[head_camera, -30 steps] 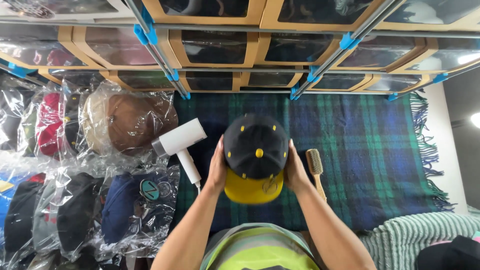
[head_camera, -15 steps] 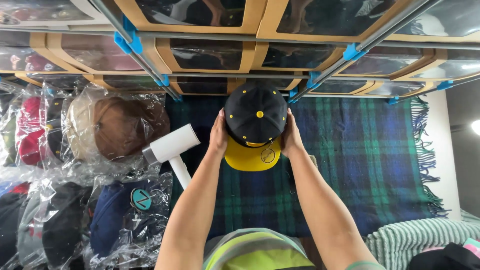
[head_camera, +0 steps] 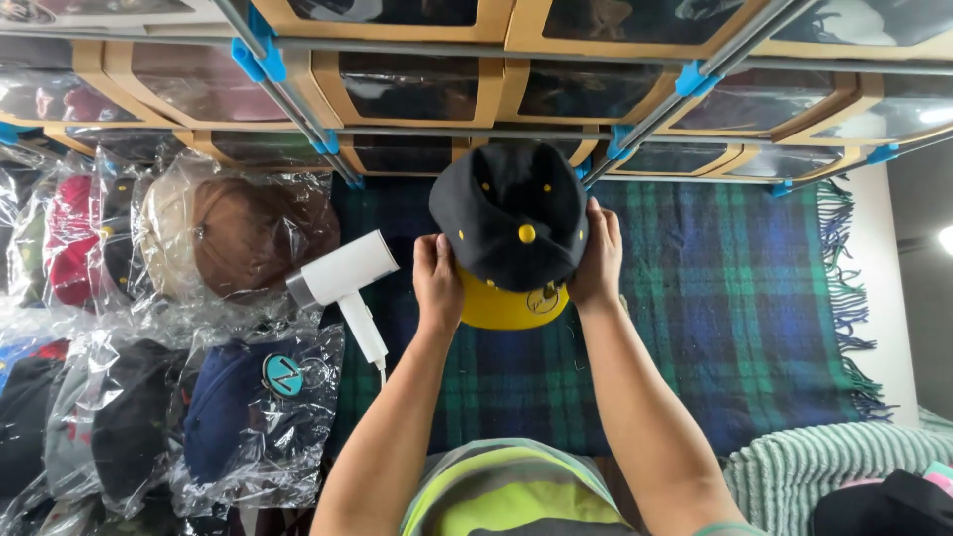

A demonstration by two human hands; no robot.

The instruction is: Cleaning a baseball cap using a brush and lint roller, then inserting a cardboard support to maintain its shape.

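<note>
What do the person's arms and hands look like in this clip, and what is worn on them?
Both forearms are bare from elbow to wrist, with no sleeves, gloves or watch in view. The left hand and right hand carry no rings that can be made out. Just below the arms, the person's top shows lime-green, grey and white stripes. A thin greenish edge shows at the right arm's lower end; what it is cannot be told.

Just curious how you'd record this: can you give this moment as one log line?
left hand: holds cap side | right hand: holds other side | black cap with yellow brim: lifted over plaid blanket | white hair dryer: lying left
</note>
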